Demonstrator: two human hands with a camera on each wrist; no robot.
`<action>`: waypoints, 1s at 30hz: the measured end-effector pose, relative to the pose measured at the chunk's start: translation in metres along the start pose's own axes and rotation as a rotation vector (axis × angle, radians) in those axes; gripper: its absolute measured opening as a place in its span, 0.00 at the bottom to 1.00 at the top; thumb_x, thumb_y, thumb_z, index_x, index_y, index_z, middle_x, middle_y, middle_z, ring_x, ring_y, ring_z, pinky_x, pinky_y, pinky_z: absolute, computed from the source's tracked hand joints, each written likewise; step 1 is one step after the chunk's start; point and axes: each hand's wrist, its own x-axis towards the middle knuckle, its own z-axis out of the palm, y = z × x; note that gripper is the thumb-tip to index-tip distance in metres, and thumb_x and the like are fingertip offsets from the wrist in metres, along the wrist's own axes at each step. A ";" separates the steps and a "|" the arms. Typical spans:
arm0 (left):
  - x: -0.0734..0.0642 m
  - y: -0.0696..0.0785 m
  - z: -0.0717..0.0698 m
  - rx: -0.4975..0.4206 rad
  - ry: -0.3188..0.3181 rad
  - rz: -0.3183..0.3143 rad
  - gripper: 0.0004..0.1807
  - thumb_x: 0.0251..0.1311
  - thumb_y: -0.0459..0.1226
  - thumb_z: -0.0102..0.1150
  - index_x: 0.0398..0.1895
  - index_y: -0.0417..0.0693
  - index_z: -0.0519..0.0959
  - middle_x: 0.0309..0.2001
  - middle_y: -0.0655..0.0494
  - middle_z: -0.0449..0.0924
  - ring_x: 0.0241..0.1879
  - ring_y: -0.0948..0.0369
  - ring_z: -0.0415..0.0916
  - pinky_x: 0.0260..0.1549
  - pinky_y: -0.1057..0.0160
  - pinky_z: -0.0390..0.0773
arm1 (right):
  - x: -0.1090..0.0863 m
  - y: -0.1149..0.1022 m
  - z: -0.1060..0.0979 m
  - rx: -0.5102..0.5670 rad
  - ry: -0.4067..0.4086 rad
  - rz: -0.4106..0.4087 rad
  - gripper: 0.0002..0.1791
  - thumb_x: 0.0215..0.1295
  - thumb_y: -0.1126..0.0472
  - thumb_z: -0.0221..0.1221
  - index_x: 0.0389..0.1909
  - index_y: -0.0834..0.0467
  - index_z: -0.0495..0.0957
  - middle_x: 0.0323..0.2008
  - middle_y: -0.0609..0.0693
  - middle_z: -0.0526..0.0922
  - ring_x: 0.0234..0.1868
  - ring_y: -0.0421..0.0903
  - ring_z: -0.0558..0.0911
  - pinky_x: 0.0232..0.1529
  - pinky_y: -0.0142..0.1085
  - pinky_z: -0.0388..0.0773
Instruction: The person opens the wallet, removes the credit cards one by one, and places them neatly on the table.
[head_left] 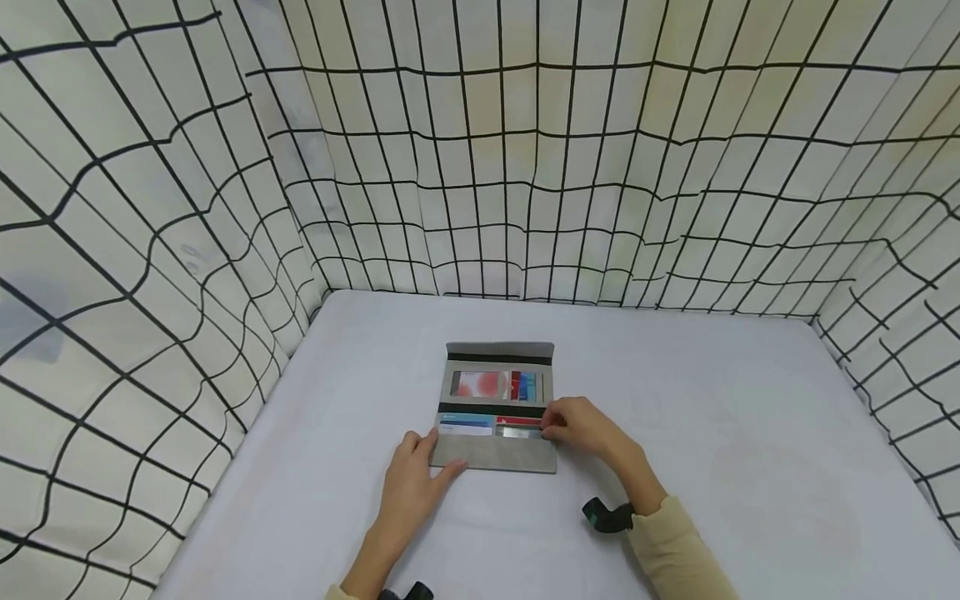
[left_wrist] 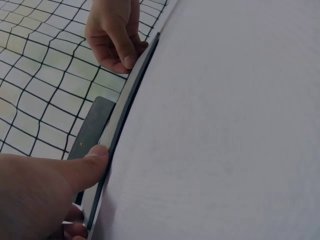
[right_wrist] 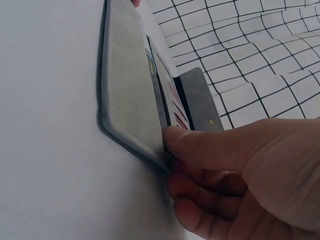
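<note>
A grey wallet (head_left: 495,454) lies unfolded on the white table, its snap flap (right_wrist: 202,100) at the far side. Several cards show in it: a blue and white card (head_left: 465,425), a red-topped card (head_left: 517,421), and a pink-patterned card (head_left: 482,384) behind a window. My left hand (head_left: 412,483) holds the near left corner, thumb on top and fingers at the side edge. At the right edge, beside the red-topped card, my right hand (head_left: 581,427) pinches the wallet, its thumb (right_wrist: 182,142) over the card slot and other fingers curled below.
The white table (head_left: 712,400) spreads around the wallet. A black grid net over white cloth (head_left: 525,167) stands behind it and at both sides. Black wrist cameras (head_left: 606,515) sit at both sleeves.
</note>
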 end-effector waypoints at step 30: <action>0.009 0.008 0.008 0.159 0.025 -0.009 0.53 0.47 0.66 0.69 0.64 0.33 0.72 0.43 0.44 0.71 0.32 0.56 0.67 0.22 0.63 0.68 | 0.005 -0.005 0.012 0.036 0.018 0.080 0.05 0.65 0.63 0.65 0.32 0.58 0.79 0.26 0.46 0.77 0.29 0.41 0.73 0.32 0.31 0.73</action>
